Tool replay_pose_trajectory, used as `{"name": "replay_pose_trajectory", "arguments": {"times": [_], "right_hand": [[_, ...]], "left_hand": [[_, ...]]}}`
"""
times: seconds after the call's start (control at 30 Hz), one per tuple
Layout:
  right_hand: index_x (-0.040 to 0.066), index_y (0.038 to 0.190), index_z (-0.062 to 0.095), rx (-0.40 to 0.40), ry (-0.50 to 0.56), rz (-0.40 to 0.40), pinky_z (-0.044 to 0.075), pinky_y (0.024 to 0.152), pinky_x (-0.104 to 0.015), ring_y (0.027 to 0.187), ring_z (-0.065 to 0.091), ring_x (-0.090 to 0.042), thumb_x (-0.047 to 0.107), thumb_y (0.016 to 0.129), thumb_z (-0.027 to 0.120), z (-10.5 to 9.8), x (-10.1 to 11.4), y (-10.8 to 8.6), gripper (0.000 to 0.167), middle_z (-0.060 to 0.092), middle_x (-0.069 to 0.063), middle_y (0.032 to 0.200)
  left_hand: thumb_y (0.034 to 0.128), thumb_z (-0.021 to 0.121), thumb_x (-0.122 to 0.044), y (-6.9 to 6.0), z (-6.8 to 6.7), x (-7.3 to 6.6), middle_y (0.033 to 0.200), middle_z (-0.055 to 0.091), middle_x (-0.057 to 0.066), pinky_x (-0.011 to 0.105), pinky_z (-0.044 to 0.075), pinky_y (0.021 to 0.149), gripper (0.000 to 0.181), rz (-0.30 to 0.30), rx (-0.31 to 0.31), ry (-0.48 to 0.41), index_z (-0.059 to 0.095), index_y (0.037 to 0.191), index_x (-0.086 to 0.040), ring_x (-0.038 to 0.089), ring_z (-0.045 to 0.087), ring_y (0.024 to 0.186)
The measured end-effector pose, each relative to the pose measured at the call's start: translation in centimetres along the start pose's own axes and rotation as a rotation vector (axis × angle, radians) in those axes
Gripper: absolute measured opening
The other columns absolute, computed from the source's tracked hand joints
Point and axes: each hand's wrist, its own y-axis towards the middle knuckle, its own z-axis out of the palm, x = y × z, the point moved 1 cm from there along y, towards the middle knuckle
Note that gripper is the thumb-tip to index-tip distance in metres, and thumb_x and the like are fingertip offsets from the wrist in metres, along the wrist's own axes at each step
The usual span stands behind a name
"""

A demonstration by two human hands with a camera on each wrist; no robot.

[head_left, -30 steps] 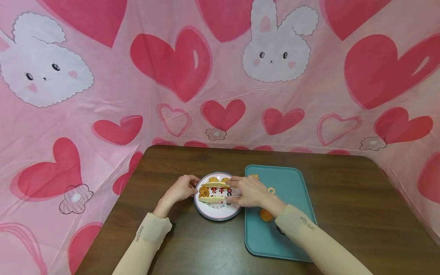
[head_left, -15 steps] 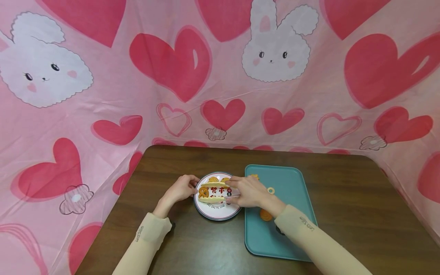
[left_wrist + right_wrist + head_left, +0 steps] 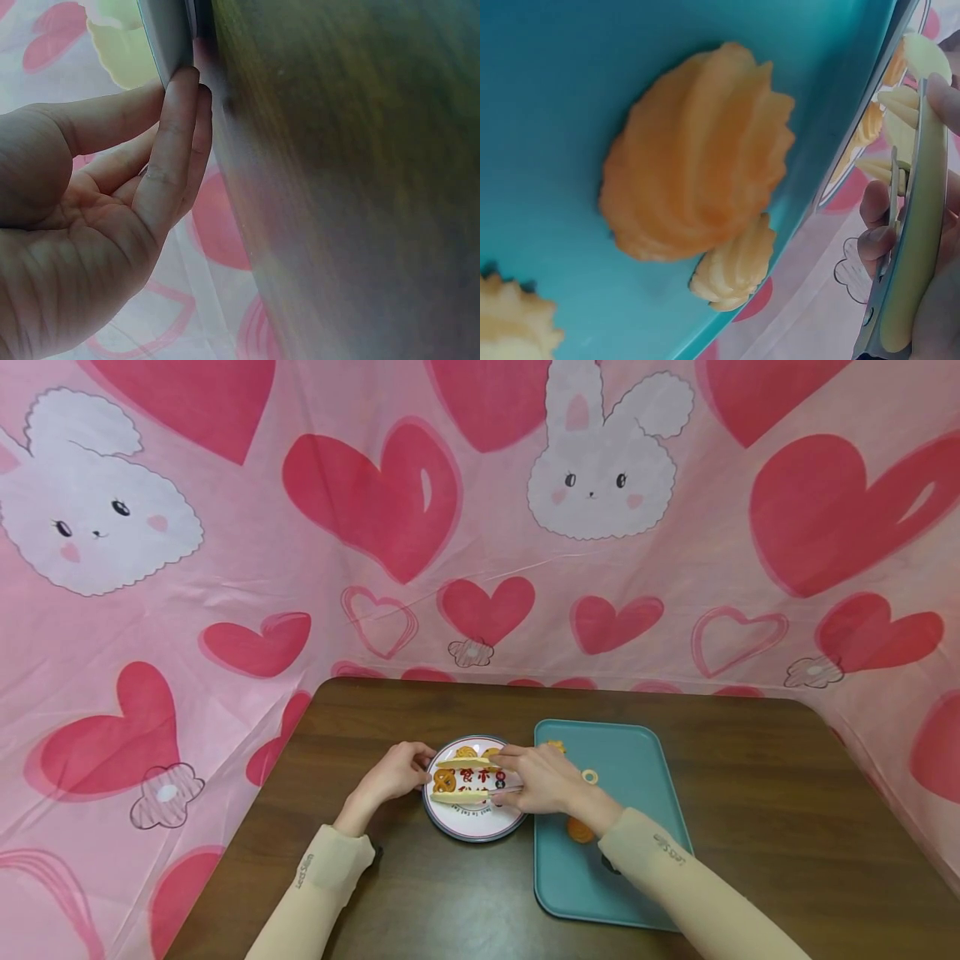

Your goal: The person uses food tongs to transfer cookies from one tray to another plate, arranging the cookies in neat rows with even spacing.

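Note:
My left hand (image 3: 396, 770) pinches the left rim of a white plate (image 3: 480, 835) with red lettering. In the left wrist view its thumb and fingers meet at the plate's edge (image 3: 166, 37). My right hand (image 3: 543, 779) holds tongs (image 3: 459, 797) with pale yellow tips, their arms spread apart over the plate. Between the tips lies a brown pretzel (image 3: 444, 780) at the plate's left side; whether the tips touch it I cannot tell. Two round cookies (image 3: 466, 752) rest near the plate's far rim. The right wrist view shows the tongs' metal-and-yellow handle (image 3: 915, 285) in my grip.
Right of the plate, partly under my right forearm, is a teal tray (image 3: 611, 893). On it are a round swirled cookie (image 3: 580, 830), a pale ring (image 3: 590, 776) and a yellow piece (image 3: 556, 746). A pink heart-print cloth (image 3: 510, 552) hangs behind the wooden table (image 3: 772, 827).
The tongs' tips have shifted slightly left around the pretzel. My left hand and the plate have hardly moved.

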Motion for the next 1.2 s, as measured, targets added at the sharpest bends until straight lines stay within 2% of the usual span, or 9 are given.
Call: {"name": "replay_pose_trajectory", "arguments": {"times": [0.13, 0.2, 0.37, 0.6, 0.8, 0.93, 1.1, 1.2], "right_hand": [[0.016, 0.132, 0.067, -0.006, 0.002, -0.003, 0.038, 0.050, -0.023, 0.047, 0.044, -0.005, 0.053, 0.082, 0.074, -0.3, 0.1, -0.1, 0.063, 0.063, -0.002, 0.132], [0.016, 0.133, 0.066, -0.011, -0.009, 0.005, 0.042, 0.055, -0.024, 0.051, 0.048, -0.005, 0.054, 0.082, 0.074, -0.5, 0.1, -0.3, 0.064, 0.064, -0.001, 0.131], [0.018, 0.135, 0.064, -0.028, -0.020, 0.033, 0.051, 0.074, -0.031, 0.070, 0.059, -0.008, 0.055, 0.080, 0.074, -1.3, -0.1, -0.9, 0.068, 0.064, 0.000, 0.129], [0.016, 0.135, 0.064, -0.049, -0.026, 0.073, 0.054, 0.085, -0.039, 0.091, 0.067, -0.015, 0.056, 0.080, 0.075, -2.7, -1.3, -2.5, 0.069, 0.064, -0.001, 0.130], [0.015, 0.136, 0.063, -0.058, -0.044, 0.106, 0.056, 0.083, -0.040, 0.076, 0.067, -0.011, 0.056, 0.079, 0.075, -3.5, -2.9, -4.3, 0.071, 0.062, -0.005, 0.134], [0.015, 0.137, 0.063, -0.066, -0.057, 0.108, 0.056, 0.081, -0.041, 0.088, 0.069, -0.017, 0.056, 0.080, 0.075, -4.0, -3.8, -5.6, 0.071, 0.063, -0.003, 0.133], [0.014, 0.137, 0.062, -0.086, -0.059, 0.112, 0.055, 0.080, -0.044, 0.088, 0.070, -0.020, 0.055, 0.079, 0.076, -4.5, -4.7, -7.3, 0.072, 0.063, -0.005, 0.133], [0.013, 0.136, 0.063, -0.101, -0.065, 0.122, 0.055, 0.083, -0.047, 0.095, 0.069, -0.023, 0.055, 0.079, 0.077, -4.7, -5.1, -8.6, 0.072, 0.063, -0.006, 0.132]], "left_hand": [[0.0848, 0.072, 0.006, 0.0, 0.0, 0.0, 0.096, 0.063, 0.012, 0.032, 0.058, 0.066, 0.038, 0.007, 0.002, 0.001, 0.064, 0.122, 0.005, 0.020, 0.060, 0.076], [0.0847, 0.073, 0.006, -0.1, 0.0, 0.0, 0.095, 0.063, 0.011, 0.032, 0.058, 0.066, 0.038, 0.006, 0.003, 0.003, 0.065, 0.122, 0.005, 0.020, 0.060, 0.076], [0.0849, 0.072, 0.006, 0.0, 0.0, -0.1, 0.096, 0.063, 0.012, 0.032, 0.058, 0.066, 0.038, 0.003, 0.002, -0.001, 0.065, 0.122, 0.005, 0.020, 0.060, 0.076], [0.0850, 0.072, 0.006, 0.0, 0.0, 0.0, 0.097, 0.064, 0.012, 0.032, 0.058, 0.067, 0.037, 0.009, 0.005, -0.002, 0.065, 0.121, 0.005, 0.020, 0.060, 0.077], [0.0851, 0.072, 0.006, 0.1, -0.1, 0.0, 0.095, 0.063, 0.011, 0.032, 0.058, 0.067, 0.036, 0.014, 0.000, 0.003, 0.065, 0.121, 0.005, 0.020, 0.060, 0.076], [0.0852, 0.072, 0.005, 0.0, -0.1, -0.1, 0.095, 0.063, 0.012, 0.032, 0.058, 0.067, 0.037, 0.011, 0.002, 0.004, 0.065, 0.121, 0.005, 0.020, 0.060, 0.076], [0.0856, 0.072, 0.005, -0.1, -0.2, -0.1, 0.096, 0.063, 0.012, 0.032, 0.058, 0.067, 0.036, 0.006, 0.003, 0.002, 0.065, 0.121, 0.005, 0.020, 0.060, 0.077], [0.0854, 0.072, 0.005, -0.1, -0.1, -0.1, 0.096, 0.063, 0.012, 0.032, 0.058, 0.067, 0.036, 0.002, 0.000, -0.002, 0.065, 0.121, 0.005, 0.020, 0.060, 0.076]]}}
